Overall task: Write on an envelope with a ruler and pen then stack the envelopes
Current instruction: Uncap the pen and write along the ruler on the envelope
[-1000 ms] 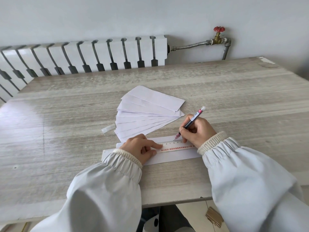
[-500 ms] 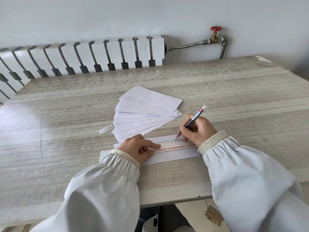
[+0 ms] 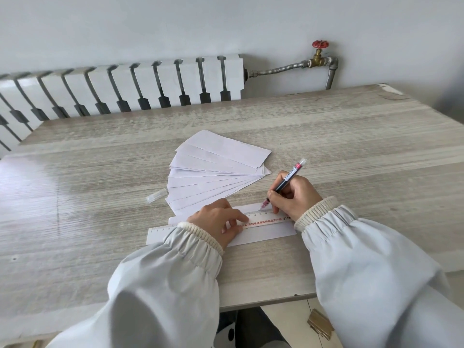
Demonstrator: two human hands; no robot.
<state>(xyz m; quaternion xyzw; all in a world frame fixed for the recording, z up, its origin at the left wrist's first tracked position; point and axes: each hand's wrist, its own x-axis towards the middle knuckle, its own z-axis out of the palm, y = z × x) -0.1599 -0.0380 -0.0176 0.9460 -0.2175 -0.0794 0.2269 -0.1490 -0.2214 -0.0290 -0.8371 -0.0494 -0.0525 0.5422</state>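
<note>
Pale wooden table [image 3: 100,197] under me: my left hand [image 3: 218,222] presses the ruler [image 3: 266,219] flat on one envelope [image 3: 271,233], my right hand [image 3: 296,194] pinches the pen [image 3: 286,179], seemingly mid-line; fanned envelopes [image 3: 216,172] await stacking.

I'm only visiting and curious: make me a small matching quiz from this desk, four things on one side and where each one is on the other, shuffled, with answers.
Things
1. pen
2. ruler
3. clear pen cap
4. fanned envelopes

Places
A. lying loose on the table, left of the fanned envelopes
B. gripped in the right hand, tip at the ruler's far edge
C. pressed by the left hand onto a single envelope
D. spread out beyond both hands

Pairs: 1-B, 2-C, 3-A, 4-D
</note>
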